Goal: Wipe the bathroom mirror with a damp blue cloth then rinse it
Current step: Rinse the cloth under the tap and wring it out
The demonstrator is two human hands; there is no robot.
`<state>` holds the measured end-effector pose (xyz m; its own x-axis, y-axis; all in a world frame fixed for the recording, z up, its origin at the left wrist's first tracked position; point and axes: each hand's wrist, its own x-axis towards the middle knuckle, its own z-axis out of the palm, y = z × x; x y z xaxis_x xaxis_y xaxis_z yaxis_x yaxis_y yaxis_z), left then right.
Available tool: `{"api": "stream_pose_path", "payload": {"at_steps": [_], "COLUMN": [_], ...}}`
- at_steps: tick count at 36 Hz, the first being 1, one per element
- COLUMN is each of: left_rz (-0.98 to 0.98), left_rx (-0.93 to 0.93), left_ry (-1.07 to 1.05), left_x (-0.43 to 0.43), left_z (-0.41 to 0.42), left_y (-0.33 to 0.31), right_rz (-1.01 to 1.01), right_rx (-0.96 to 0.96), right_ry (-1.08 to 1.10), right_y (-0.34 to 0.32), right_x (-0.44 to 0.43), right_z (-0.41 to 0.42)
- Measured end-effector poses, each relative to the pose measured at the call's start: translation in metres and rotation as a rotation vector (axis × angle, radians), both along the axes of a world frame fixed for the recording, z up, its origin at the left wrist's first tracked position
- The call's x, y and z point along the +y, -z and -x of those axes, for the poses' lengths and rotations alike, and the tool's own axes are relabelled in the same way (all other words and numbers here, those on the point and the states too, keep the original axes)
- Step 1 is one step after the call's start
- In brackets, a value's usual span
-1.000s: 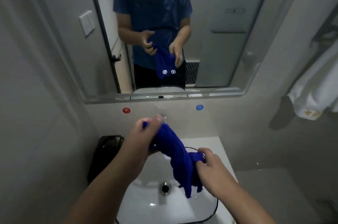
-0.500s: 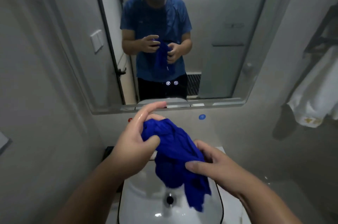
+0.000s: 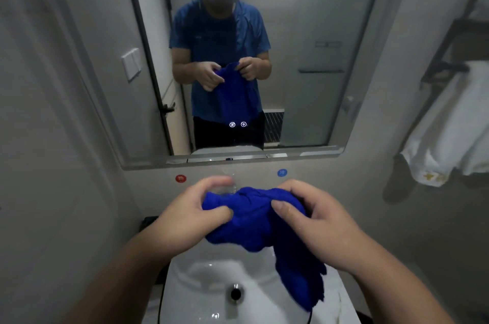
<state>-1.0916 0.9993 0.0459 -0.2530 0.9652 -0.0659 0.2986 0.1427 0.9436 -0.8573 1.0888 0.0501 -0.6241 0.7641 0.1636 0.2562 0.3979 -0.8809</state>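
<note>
We are facing the mirror [image 3: 304, 32], which is hanging on the wall above the white sink [image 3: 201, 294] and reflecting us. A white towel [image 3: 449, 133] is hanging at the right. We are holding the blue cloth [image 3: 246, 220] bunched above the sink, one end trailing toward the basin. Our left hand [image 3: 185, 218] is pinching its left edge, fingers [image 3: 219, 211] curled; our right hand [image 3: 322, 225] is gripping its right side. Red [image 3: 180, 178] and blue [image 3: 282, 172] dots are sitting below the mirror.
</note>
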Motion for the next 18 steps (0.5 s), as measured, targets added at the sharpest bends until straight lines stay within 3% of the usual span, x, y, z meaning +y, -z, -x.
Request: {"api": "stream_pose_path", "payload": {"at_steps": [2, 4, 8, 12, 14, 18], "left_rz": [0.115, 0.134, 0.008, -0.169, -0.25, -0.306], "left_rx": [-0.154, -0.154, 0.075, 0.618, 0.696, 0.653], "left_ry": [0.143, 0.222, 0.103, 0.03, 0.028, -0.11], "left_x": [-0.002, -0.005, -0.005, -0.014, -0.015, -0.014], "left_z": [0.001, -0.001, -0.004, -0.023, -0.036, -0.037], "left_y": [-0.002, -0.005, -0.015, -0.035, -0.039, -0.039], "right_rz": [0.028, 0.015, -0.065, -0.015, -0.01, 0.183], "right_rx": [-0.061, -0.086, -0.215, -0.633, -0.681, -0.568], "right_ry": [-0.042, -0.048, 0.004, -0.096, -0.12, -0.119], "right_y": [-0.002, -0.005, -0.01, 0.003, 0.018, 0.045], "right_x": [0.0, 0.0, 0.005, 0.01, 0.009, 0.008], "right_z": [-0.005, -0.01, -0.021, -0.023, -0.018, -0.017]}}
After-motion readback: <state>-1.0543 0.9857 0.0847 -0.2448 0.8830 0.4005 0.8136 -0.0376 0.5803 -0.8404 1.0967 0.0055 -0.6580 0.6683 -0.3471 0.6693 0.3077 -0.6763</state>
